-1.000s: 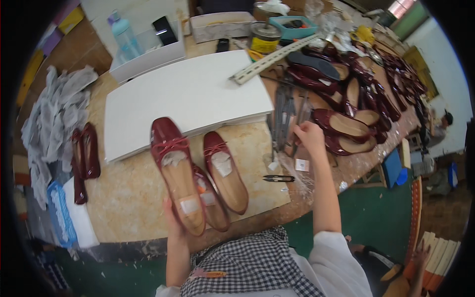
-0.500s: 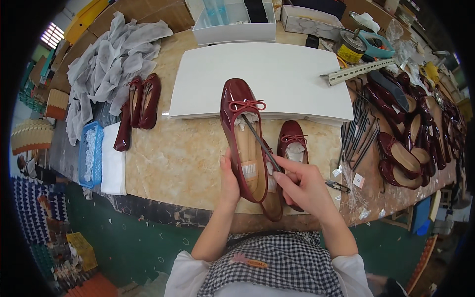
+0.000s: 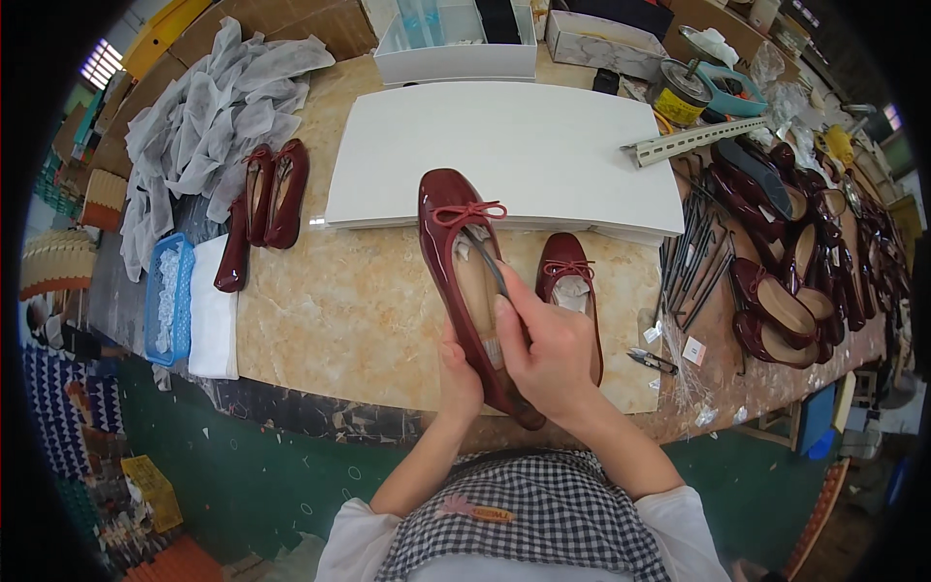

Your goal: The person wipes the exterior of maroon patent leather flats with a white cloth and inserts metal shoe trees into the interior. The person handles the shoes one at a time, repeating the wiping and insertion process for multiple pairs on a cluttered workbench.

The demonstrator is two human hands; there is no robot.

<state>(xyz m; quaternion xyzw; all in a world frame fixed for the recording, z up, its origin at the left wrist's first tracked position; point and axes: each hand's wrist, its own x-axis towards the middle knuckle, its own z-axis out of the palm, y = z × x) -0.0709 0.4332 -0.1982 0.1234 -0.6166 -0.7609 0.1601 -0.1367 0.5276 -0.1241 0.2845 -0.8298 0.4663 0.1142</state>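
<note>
A glossy dark red ballet flat [image 3: 444, 199] with a bow is held up over the front of the table, toe pointing away. My left hand [image 3: 460, 376] is closed around its left side near the heel. Inside the opening, my right hand [image 3: 553, 341] grips a thin dark rod [image 3: 491, 262] whose far end runs toward the toe; the hand hides its near end. White stuffing shows at the toe opening. Just right of my right hand lies a matching flat [image 3: 565, 254] with white paper in its toe, its heel partly covered by the hand.
A stack of white sheets [image 3: 495, 136] lies ahead. Finished-looking red flats [image 3: 285, 199], grey tissue [image 3: 208, 107] and a blue basket [image 3: 155, 320] stand left. On the right are dark rods [image 3: 693, 257], thread snips [image 3: 652, 362] and a heap of red flats [image 3: 776, 301].
My right hand has moved up and left into the shoe's opening, along with the rod. The shoe has shifted slightly down and left, tilting a little more. My left hand keeps its hold.
</note>
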